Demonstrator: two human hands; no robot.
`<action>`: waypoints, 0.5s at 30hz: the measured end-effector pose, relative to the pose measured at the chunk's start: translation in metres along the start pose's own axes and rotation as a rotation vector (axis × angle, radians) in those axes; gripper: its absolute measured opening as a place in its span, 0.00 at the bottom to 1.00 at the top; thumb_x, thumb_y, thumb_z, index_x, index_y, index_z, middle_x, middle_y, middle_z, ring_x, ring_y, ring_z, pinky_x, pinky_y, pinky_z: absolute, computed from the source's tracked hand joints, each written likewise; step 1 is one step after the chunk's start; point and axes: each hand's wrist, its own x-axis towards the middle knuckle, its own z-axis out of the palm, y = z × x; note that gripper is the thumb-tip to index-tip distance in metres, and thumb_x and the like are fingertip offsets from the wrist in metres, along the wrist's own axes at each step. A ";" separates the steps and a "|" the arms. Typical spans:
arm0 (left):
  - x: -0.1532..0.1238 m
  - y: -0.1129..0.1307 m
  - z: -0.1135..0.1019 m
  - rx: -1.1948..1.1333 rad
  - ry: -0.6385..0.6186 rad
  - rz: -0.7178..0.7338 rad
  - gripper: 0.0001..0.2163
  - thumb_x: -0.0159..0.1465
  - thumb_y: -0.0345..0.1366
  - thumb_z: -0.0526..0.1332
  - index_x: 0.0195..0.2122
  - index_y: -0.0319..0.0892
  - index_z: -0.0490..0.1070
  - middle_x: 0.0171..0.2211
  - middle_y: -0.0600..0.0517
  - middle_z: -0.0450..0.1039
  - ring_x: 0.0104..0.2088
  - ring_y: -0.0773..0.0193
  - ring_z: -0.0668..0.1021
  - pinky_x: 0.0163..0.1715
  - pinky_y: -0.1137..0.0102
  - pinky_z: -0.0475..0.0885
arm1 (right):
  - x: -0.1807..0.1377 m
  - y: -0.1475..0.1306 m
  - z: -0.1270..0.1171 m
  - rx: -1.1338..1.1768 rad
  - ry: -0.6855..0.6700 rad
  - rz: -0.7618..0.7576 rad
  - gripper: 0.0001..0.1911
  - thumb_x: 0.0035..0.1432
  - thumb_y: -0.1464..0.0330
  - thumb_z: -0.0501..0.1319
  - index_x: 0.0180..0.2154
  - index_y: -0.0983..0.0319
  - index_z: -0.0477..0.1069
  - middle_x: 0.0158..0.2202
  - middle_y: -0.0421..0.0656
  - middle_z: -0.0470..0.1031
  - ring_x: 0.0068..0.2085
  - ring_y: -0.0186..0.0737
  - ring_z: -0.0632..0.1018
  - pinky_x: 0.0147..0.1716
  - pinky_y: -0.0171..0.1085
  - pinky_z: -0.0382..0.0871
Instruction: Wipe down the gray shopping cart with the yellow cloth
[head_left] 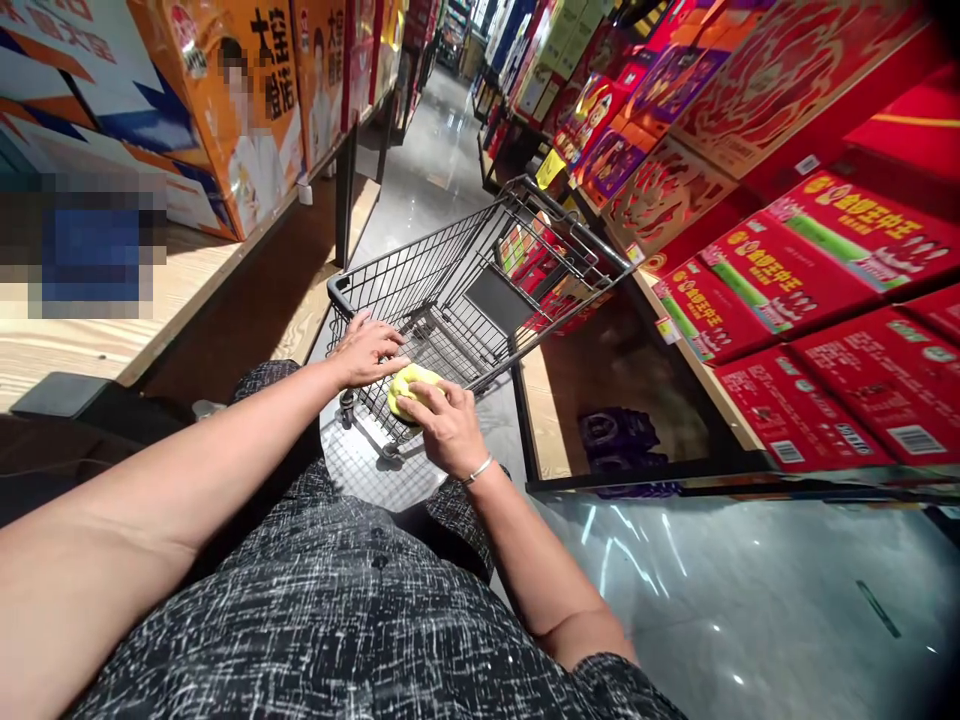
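A bunched yellow cloth [409, 388] is in my right hand [452, 428], whose fingers press it at the near end of a black wire shopping cart [420, 262]. Just left of the cloth, my left hand [367, 350] reaches over the cart's near rim with its fingers stretched out and holding nothing. Its fingertips come close to the cloth; whether they touch it I cannot tell. The wire basket shows its grid floor and a dark child-seat panel [501, 302] near the handle [583, 222].
Red gift boxes [780, 275] fill the shelf on the right, with purple packages [619, 435] below. Orange cartons [225, 110] stand on the wooden shelf [187, 290] at left. A glossy floor aisle [439, 130] runs ahead between shelves, past the cart.
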 end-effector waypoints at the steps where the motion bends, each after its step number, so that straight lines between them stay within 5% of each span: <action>1: 0.001 -0.002 0.000 -0.002 -0.005 -0.007 0.18 0.65 0.51 0.55 0.27 0.46 0.77 0.47 0.52 0.76 0.54 0.54 0.71 0.66 0.47 0.40 | -0.002 0.010 -0.003 0.006 -0.031 0.003 0.20 0.64 0.71 0.57 0.55 0.49 0.72 0.59 0.40 0.69 0.53 0.46 0.63 0.48 0.44 0.58; 5: 0.006 -0.008 0.000 0.010 -0.031 -0.092 0.13 0.61 0.47 0.59 0.26 0.47 0.77 0.51 0.54 0.73 0.60 0.51 0.65 0.66 0.45 0.37 | -0.011 0.079 -0.013 -0.026 -0.063 0.127 0.23 0.60 0.75 0.58 0.54 0.50 0.73 0.57 0.43 0.71 0.51 0.47 0.64 0.46 0.44 0.60; 7: 0.009 -0.003 -0.001 0.036 -0.027 -0.147 0.08 0.60 0.41 0.59 0.34 0.50 0.79 0.55 0.54 0.70 0.64 0.48 0.60 0.66 0.42 0.36 | -0.012 0.120 -0.012 -0.072 -0.030 0.274 0.26 0.56 0.77 0.58 0.54 0.51 0.73 0.59 0.45 0.69 0.52 0.49 0.63 0.47 0.45 0.60; 9: 0.010 0.007 -0.002 0.057 0.001 -0.161 0.15 0.58 0.34 0.58 0.45 0.51 0.78 0.58 0.51 0.67 0.66 0.45 0.56 0.65 0.40 0.36 | -0.009 0.148 -0.006 -0.084 0.024 0.419 0.30 0.52 0.79 0.58 0.56 0.53 0.71 0.60 0.47 0.66 0.54 0.50 0.63 0.48 0.47 0.61; 12: 0.009 0.028 -0.003 0.012 0.023 -0.104 0.22 0.59 0.31 0.54 0.54 0.50 0.72 0.60 0.51 0.66 0.65 0.48 0.57 0.65 0.42 0.41 | 0.000 0.147 0.015 0.000 0.154 0.494 0.35 0.48 0.78 0.57 0.60 0.58 0.65 0.60 0.51 0.62 0.58 0.51 0.63 0.54 0.48 0.59; 15: 0.006 0.040 -0.003 -0.087 -0.086 -0.108 0.18 0.67 0.36 0.49 0.53 0.51 0.72 0.55 0.53 0.72 0.60 0.53 0.65 0.65 0.43 0.42 | 0.002 0.098 0.039 0.110 0.316 0.492 0.36 0.52 0.75 0.55 0.64 0.61 0.59 0.60 0.53 0.60 0.62 0.51 0.61 0.58 0.49 0.56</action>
